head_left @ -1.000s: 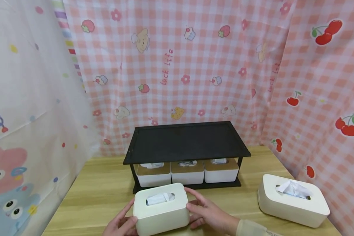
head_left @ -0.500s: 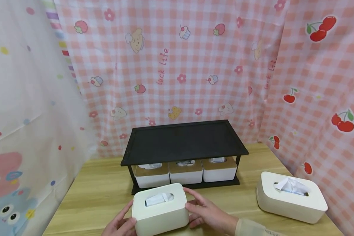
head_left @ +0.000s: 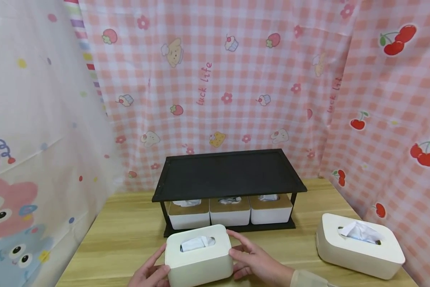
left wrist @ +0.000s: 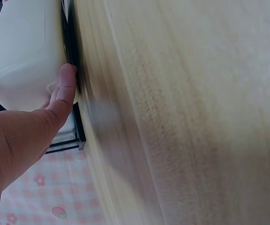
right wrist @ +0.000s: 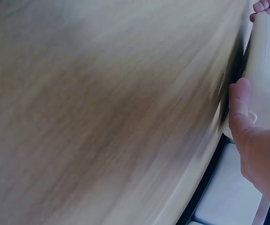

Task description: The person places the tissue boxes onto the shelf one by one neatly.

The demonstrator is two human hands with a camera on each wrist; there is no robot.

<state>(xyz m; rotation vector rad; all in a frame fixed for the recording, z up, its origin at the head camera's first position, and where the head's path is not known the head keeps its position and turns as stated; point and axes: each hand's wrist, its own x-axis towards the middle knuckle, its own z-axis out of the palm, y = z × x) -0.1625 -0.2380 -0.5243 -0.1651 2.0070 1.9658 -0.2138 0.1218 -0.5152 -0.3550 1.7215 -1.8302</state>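
Observation:
A cream tissue box (head_left: 197, 265) with a white tissue in its oval slot is in front of the black rack, held between both hands. My left hand (head_left: 149, 273) grips its left end, thumb at the front corner and fingers along the side. At the other end my right hand (head_left: 252, 259) grips it, thumb on the near side and a finger at the far corner. In the left wrist view, my left hand (left wrist: 25, 133) touches the pale box wall (left wrist: 27, 51); the right wrist view has my right hand (right wrist: 261, 145) against it. Whether its base touches the table cannot be told.
A black two-level rack (head_left: 229, 173) stands at the back; under its top sit three white tissue boxes with brown lids, including the middle box (head_left: 230, 217). Another cream tissue box (head_left: 360, 255) lies at the right of the wooden table (head_left: 103, 239). Patterned curtains (head_left: 215, 79) enclose the back and sides.
The head view sways slightly and comes back, shifting everything together. Both hands keep their grip on the cream tissue box, which stays in place in front of the rack.

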